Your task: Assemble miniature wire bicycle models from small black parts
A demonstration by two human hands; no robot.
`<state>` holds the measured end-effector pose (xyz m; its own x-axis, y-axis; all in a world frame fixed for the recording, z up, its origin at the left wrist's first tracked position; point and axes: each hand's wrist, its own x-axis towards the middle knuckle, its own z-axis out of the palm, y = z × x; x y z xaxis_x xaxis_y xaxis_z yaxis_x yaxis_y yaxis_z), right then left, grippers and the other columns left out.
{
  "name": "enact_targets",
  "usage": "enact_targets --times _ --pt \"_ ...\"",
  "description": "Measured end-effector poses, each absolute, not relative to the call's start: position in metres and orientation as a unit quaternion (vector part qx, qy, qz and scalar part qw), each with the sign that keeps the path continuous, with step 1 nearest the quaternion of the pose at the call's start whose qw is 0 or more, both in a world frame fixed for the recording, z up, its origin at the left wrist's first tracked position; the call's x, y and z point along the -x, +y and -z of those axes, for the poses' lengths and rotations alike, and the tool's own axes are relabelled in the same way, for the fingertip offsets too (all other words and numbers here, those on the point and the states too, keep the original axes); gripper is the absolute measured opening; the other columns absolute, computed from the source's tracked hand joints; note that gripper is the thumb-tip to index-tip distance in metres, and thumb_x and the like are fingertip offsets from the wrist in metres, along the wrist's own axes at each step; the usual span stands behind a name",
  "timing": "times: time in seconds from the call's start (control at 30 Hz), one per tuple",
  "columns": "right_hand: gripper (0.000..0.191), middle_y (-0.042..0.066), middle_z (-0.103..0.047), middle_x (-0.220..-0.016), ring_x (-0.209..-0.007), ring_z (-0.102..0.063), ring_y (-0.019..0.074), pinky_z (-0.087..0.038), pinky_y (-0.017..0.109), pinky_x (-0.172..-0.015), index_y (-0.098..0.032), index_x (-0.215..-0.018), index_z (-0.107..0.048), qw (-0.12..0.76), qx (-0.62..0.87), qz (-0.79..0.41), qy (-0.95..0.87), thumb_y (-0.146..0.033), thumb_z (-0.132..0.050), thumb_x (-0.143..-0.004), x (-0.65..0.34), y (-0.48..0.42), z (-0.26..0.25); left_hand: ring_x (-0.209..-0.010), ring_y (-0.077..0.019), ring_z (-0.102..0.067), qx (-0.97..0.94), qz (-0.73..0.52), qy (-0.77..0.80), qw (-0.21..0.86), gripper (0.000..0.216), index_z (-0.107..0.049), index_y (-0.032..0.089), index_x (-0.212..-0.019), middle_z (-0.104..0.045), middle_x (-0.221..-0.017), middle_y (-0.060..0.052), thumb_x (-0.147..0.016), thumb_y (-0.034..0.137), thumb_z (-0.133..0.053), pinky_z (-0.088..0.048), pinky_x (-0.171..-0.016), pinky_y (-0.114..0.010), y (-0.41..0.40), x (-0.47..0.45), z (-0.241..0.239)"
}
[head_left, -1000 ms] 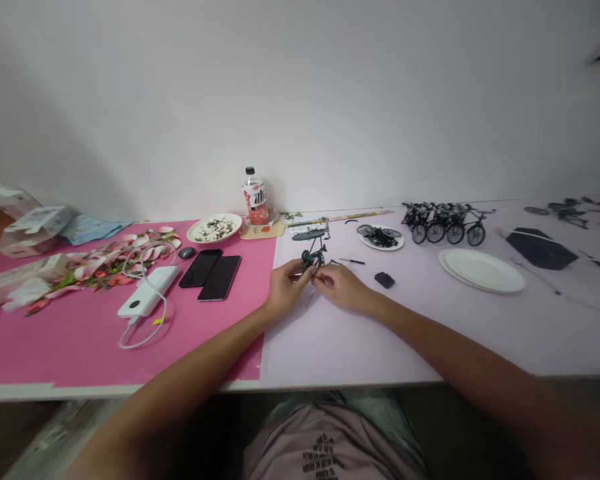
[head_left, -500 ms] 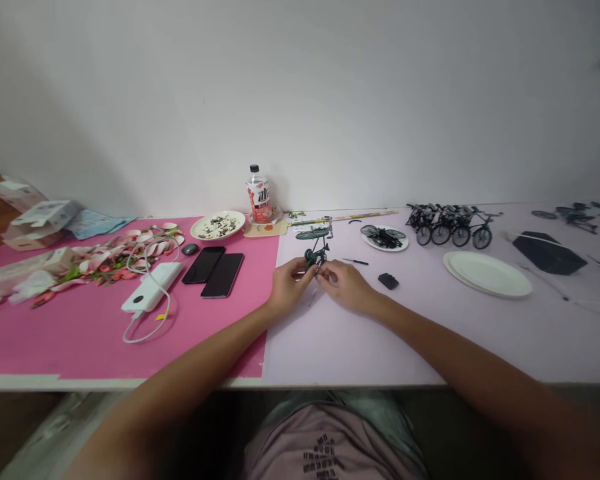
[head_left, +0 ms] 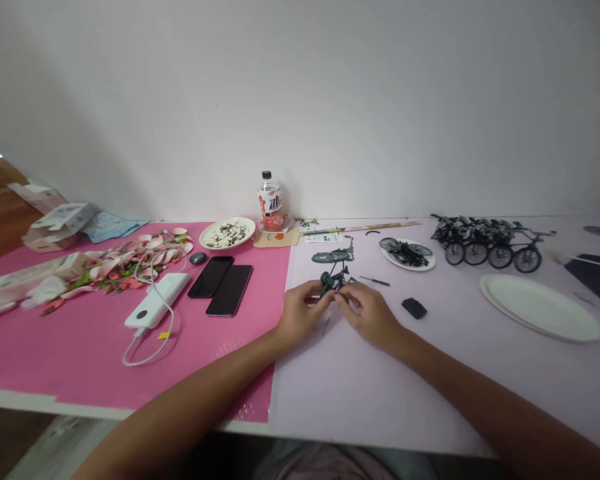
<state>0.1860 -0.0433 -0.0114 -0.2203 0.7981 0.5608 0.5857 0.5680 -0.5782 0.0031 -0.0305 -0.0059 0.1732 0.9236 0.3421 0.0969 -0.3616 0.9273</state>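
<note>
A dark green miniature bicycle (head_left: 327, 282) is tilted up between my hands over the pale lilac part of the table, one wheel pointing away from me. My left hand (head_left: 303, 313) is closed, thumb and fingers pinching its lower frame. From the other side my right hand (head_left: 373, 313) also pinches a small part of it, fingertips almost meeting the left ones. The exact part under the fingertips is hidden. Just beyond the right hand lies a thin dark screwdriver-like tool (head_left: 375, 281), and a small black block (head_left: 414, 308) sits to its right.
Several finished miniature bicycles (head_left: 490, 243) stand at the back right. A white plate (head_left: 433, 265) holds black parts; pale oval plates (head_left: 545, 310) lie nearer. On the pink side are two phones (head_left: 229, 291), a white power bank (head_left: 157, 300) with cable, petals (head_left: 125, 260) and a bottle (head_left: 271, 207).
The camera view has turned, so the table's things sit further right and mostly lower in the picture. Both hands keep their pinch on the miniature bicycle.
</note>
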Motion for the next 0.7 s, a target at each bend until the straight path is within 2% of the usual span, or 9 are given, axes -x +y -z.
enact_targets --times 0.1,0.17,0.43,0.7 --pt "0.033 0.000 -0.056 -0.068 -0.065 -0.053 0.0162 -0.041 0.030 -0.063 -0.023 -0.071 -0.049 0.423 0.442 -0.140 -0.778 -0.030 -0.050 -0.103 -0.185 -0.046 0.010 -0.089 -0.0223 -0.079 -0.652 -0.498 0.391 0.418 0.030 -0.079 0.014 -0.096 -0.082 -0.094 -0.008 -0.090 0.043 -0.074 -0.066 -0.080 -0.028 -0.032 -0.001 0.005" --pt "0.036 0.000 -0.055 -0.067 -0.063 -0.053 0.0155 -0.041 0.029 -0.062 -0.023 -0.070 -0.045 0.418 0.437 -0.151 -0.782 -0.029 -0.047 -0.105 -0.183 -0.048 0.009 -0.087 -0.0215 -0.078 -0.653 -0.493 0.391 0.421 0.028 -0.079 0.014 -0.095 -0.081 -0.093 -0.008 -0.091 0.040 -0.073 -0.066 -0.079 -0.028 -0.033 0.000 0.005" --pt "0.007 0.001 -0.061 -0.075 -0.070 -0.059 0.0171 -0.045 0.029 -0.065 -0.021 -0.093 -0.057 0.434 0.422 -0.060 -0.793 -0.016 -0.058 -0.097 -0.181 -0.053 0.010 -0.084 -0.0194 -0.077 -0.646 -0.486 0.407 0.425 0.021 -0.081 0.013 -0.097 -0.082 -0.093 -0.008 -0.092 0.032 -0.073 -0.064 -0.074 -0.023 -0.036 0.005 0.001" --pt "0.014 0.003 -0.063 -0.077 -0.075 -0.056 0.0200 -0.045 0.031 -0.065 -0.021 -0.095 -0.057 0.425 0.383 -0.014 -0.820 -0.007 -0.059 -0.095 -0.183 -0.050 0.000 -0.078 -0.0174 -0.077 -0.660 -0.497 0.407 0.388 0.013 -0.081 0.015 -0.098 -0.082 -0.089 -0.006 -0.091 0.023 -0.073 -0.064 -0.071 -0.021 -0.038 0.006 0.002"
